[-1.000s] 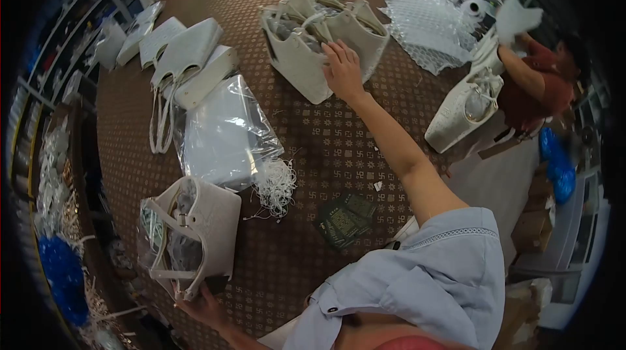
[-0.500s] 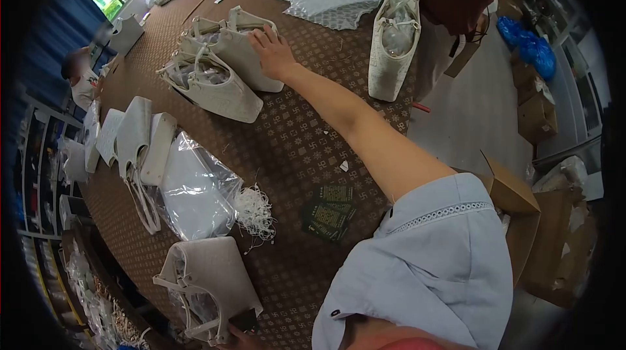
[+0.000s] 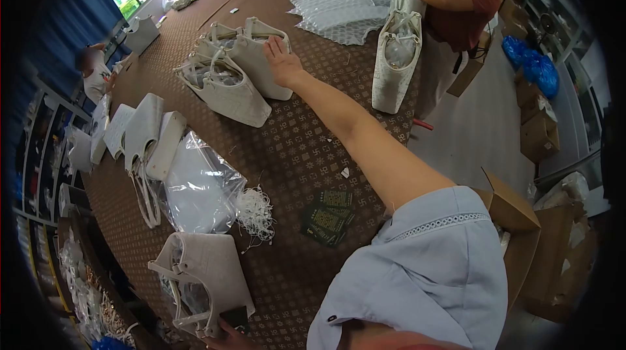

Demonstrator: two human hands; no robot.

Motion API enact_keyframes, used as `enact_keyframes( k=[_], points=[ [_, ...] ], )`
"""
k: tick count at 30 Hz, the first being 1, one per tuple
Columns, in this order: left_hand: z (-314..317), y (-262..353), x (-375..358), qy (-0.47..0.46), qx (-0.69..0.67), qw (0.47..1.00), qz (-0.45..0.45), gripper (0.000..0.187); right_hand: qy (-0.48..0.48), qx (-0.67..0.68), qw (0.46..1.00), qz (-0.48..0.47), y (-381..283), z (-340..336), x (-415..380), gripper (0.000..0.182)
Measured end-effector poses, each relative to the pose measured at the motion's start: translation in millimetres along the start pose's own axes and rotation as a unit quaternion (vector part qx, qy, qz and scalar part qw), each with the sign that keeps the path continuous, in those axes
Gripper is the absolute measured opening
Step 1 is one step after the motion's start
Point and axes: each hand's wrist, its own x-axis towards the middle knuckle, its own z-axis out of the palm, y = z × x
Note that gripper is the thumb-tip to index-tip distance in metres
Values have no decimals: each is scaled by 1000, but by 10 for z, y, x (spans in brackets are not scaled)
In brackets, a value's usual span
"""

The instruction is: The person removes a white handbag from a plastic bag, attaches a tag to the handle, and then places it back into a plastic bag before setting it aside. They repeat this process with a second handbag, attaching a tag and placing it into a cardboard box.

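My right hand reaches far forward, its fingers stretched out flat against the upper side of a white handbag. That bag stands upright beside another white handbag, with clear plastic filling showing in its opening. At the bottom edge, my left hand is partly cut off by the frame. Its fingers close at a small dark card, beside the handles of a nearer white handbag that lies tilted on the table. Several dark green printed cards lie in front of me.
A bundle of white strings lies by a clear-wrapped white packet. More white bags are stacked left. A co-worker reaches into a white handbag at right, near bubble wrap. An open cardboard box stands beside me.
The view has shifted slightly, so most things sit a little lower or to the right. My right hand remains against the far handbag. My left hand has moved slightly left in view, beside the nearer bag.
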Motion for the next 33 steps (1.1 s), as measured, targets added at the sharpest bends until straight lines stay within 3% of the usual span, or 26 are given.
enact_keyframes(
  k=[2,5,7,11,13,17,19,23,25,27,29,31,33],
  points=[
    [-105,-36,-54,8,7,1000,-16,54,36,-5,999,-12,23,81,9,73],
    [-243,-112,-124,15,17,999,-36,55,-30,-23,999,-4,-12,-129,-37,72],
    [-240,-234,-117,17,97,995,-21,57,-33,-3,999,-12,27,-100,-1,71],
    [-248,-139,-100,13,127,991,-27,57,-26,13,999,-20,39,-100,-137,70],
    [-282,-338,-134,30,186,974,126,57,-98,41,994,8,40,114,-403,70],
    [-271,-251,-183,36,129,991,29,53,-291,2,957,-2,-20,619,-1469,72],
    [-271,-260,-160,34,130,990,49,53,-331,40,943,20,3,1093,-1965,74],
    [-269,-394,-171,59,165,982,62,53,-352,2,936,2,-150,723,-1843,72],
    [-290,-461,-180,25,181,982,47,56,-374,168,898,157,-99,424,-1396,69],
    [-267,-376,-185,44,176,982,59,53,-102,110,984,95,-46,358,-1109,67],
    [-291,-351,-164,51,175,980,81,50,104,109,988,38,24,301,-734,67],
    [-256,-380,-179,30,88,994,57,48,148,129,980,14,25,63,-419,68],
    [-261,-274,-161,35,102,992,61,47,129,114,985,29,48,1,-164,67]
  ],
)
